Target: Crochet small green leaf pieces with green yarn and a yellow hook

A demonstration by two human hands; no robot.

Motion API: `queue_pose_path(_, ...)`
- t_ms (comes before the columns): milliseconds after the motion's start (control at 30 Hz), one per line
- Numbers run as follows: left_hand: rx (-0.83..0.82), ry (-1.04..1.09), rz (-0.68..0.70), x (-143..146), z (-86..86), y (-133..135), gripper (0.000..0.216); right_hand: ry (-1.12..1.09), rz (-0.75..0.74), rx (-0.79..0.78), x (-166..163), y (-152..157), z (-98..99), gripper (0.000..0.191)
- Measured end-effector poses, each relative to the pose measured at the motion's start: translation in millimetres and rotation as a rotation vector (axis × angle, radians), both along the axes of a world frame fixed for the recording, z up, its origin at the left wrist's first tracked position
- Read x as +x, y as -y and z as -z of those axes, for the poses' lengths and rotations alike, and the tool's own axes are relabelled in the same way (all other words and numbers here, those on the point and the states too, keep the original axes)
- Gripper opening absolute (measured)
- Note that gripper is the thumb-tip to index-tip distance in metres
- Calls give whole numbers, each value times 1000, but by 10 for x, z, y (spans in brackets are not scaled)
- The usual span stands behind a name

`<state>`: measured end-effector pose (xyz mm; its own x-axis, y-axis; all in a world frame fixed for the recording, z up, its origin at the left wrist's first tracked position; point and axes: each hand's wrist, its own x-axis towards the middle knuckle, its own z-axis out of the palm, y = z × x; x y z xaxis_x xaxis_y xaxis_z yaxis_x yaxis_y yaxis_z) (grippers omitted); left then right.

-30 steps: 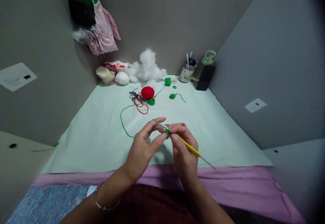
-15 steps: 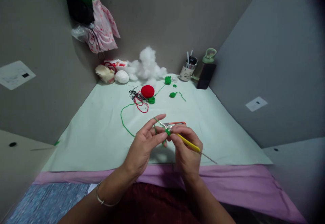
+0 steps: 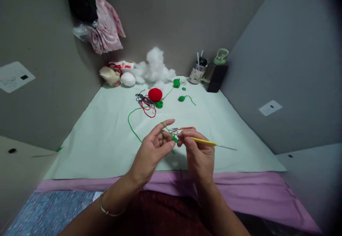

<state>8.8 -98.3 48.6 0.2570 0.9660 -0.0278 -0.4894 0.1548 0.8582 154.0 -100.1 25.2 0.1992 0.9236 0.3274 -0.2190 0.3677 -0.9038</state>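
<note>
My left hand (image 3: 153, 147) pinches a small green crochet piece (image 3: 174, 138) between thumb and fingers. Green yarn (image 3: 131, 126) loops over its raised index finger and trails back across the table. In my right hand (image 3: 199, 151) is a crochet hook (image 3: 204, 141) with a yellow handle, held like a pencil, its metal tip at the green piece. Whether the tip sits inside a stitch is too small to tell. Just beyond the fingertips lie orange-handled thread snips (image 3: 187, 128), partly hidden by my right hand.
Behind my hands lie a red yarn ball (image 3: 155, 95), tangled black thread (image 3: 141, 99) and a green crocheted piece with a tail (image 3: 182, 98). White stuffing (image 3: 155, 66), a pen cup (image 3: 198, 72) and a bottle (image 3: 220, 58) stand along the back wall.
The hook has swung from a downward slant to nearly level, its rear end moving up and right. My right hand has turned with it; my left hand stays almost in place.
</note>
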Motion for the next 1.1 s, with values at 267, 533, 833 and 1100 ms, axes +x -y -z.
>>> queue_pose_path(267, 166, -312, -88, -25, 17, 26, 52, -103, -114, -68, -12, -14, -8, 15)
queue_pose_path(533, 302, -454, -220, 8, -5, 93, 49, -393, -327, -307, -14, -76, -16, 32)
queue_pose_path(833, 506, -549, -249, 38, -45, 175, 42, -360, -453, -328, 5, -69, 17, 42)
queue_pose_path(1100, 605, -575, -235, 46, -1, 210, 41, -426, -507, -333, 21, -39, 15, 44)
